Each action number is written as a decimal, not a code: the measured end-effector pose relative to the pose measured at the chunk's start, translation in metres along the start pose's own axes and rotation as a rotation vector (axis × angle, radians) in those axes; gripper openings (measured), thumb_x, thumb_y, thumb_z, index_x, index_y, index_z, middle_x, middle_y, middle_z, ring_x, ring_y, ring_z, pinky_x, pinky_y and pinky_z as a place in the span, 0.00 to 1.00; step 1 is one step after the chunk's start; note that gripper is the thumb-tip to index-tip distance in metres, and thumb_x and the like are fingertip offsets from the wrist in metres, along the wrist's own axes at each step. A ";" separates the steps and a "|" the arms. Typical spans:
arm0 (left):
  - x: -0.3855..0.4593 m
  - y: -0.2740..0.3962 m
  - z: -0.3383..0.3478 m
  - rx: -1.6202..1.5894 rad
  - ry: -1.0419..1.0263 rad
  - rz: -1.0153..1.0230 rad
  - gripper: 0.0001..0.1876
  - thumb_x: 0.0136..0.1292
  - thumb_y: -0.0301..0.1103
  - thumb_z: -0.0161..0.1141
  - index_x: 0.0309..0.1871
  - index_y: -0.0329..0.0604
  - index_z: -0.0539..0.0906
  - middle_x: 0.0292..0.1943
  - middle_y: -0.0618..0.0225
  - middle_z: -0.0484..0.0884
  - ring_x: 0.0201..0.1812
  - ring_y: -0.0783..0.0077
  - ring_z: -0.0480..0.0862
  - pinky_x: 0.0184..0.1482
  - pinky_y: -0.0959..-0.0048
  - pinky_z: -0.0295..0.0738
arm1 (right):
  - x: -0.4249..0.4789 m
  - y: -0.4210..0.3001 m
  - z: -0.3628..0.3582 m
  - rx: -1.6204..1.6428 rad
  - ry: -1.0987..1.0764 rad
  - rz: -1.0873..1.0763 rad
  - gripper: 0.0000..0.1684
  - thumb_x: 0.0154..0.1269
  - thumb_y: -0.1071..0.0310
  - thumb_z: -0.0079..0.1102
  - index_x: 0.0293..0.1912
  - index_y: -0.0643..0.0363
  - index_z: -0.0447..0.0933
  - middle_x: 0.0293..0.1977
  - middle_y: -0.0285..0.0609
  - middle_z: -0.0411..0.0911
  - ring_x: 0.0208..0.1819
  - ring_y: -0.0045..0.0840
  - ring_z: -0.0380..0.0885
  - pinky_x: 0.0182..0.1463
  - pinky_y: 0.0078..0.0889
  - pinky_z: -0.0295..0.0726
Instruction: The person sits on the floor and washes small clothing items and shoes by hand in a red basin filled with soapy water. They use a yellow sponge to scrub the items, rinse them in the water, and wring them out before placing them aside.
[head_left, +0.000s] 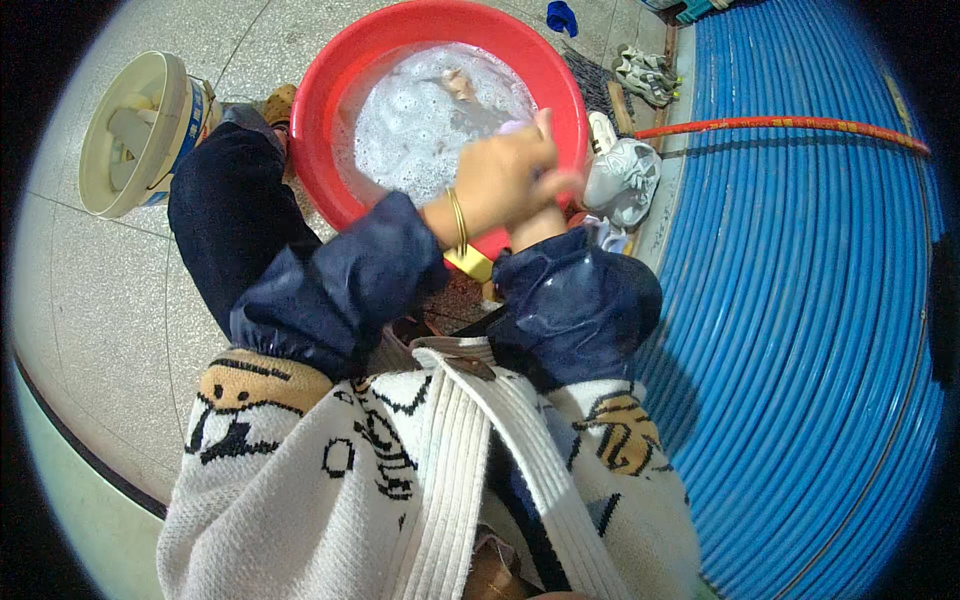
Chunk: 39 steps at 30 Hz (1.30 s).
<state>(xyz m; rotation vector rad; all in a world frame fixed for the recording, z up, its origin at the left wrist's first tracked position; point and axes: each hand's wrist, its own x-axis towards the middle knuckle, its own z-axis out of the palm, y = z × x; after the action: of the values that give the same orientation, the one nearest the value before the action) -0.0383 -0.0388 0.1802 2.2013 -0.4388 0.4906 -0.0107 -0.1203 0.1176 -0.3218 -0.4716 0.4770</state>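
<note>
A red plastic basin (315, 105) holds foamy, cloudy water (405, 112). Something tan (457, 84), possibly cloth, pokes through the foam. Above the basin's near right side, my left hand (499, 169) is bent over my right hand (538, 225), the two pressed together and blurred by motion. Thin gold-coloured bangles (456, 221) circle my left wrist. A small lilac patch (514, 126) shows at the far edge of the hands; whether either hand grips it is unclear. Most of my right hand is hidden. Dark blue waterproof sleeves cover both forearms.
On the left stands a cream bucket (90, 142) with pale items inside. White sneakers (626, 180) and grey shoes (646, 75) sit right of the basin. A red hose (780, 124) crosses a blue ribbed surface (810, 300). A yellow object (471, 262) lies below the basin's near rim.
</note>
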 end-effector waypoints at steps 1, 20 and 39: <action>0.006 -0.027 0.009 0.048 0.041 -0.122 0.22 0.48 0.56 0.61 0.23 0.45 0.78 0.24 0.58 0.76 0.26 0.53 0.79 0.27 0.63 0.73 | 0.015 0.013 0.021 -0.094 0.483 0.058 0.31 0.66 0.42 0.33 0.55 0.56 0.66 0.47 0.39 0.72 0.44 0.23 0.71 0.48 0.27 0.70; 0.020 -0.051 -0.002 0.122 -0.073 -0.316 0.17 0.56 0.48 0.53 0.30 0.43 0.82 0.22 0.49 0.78 0.26 0.47 0.79 0.28 0.58 0.74 | 0.026 0.023 0.029 -0.166 1.011 0.180 0.29 0.65 0.47 0.35 0.50 0.61 0.69 0.40 0.41 0.75 0.38 0.28 0.74 0.46 0.37 0.73; -0.024 -0.063 -0.079 -0.983 -0.066 -0.970 0.19 0.61 0.53 0.52 0.34 0.46 0.80 0.16 0.79 0.71 0.15 0.86 0.65 0.16 0.84 0.55 | 0.034 -0.041 0.064 -0.658 0.774 -0.025 0.06 0.58 0.69 0.58 0.32 0.59 0.71 0.26 0.34 0.73 0.29 0.19 0.73 0.32 0.23 0.72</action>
<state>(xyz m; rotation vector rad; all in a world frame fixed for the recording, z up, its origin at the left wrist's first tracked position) -0.0452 0.0644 0.1746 1.2292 0.3356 -0.2988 -0.0018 -0.1253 0.2004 -1.0830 0.1446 0.1295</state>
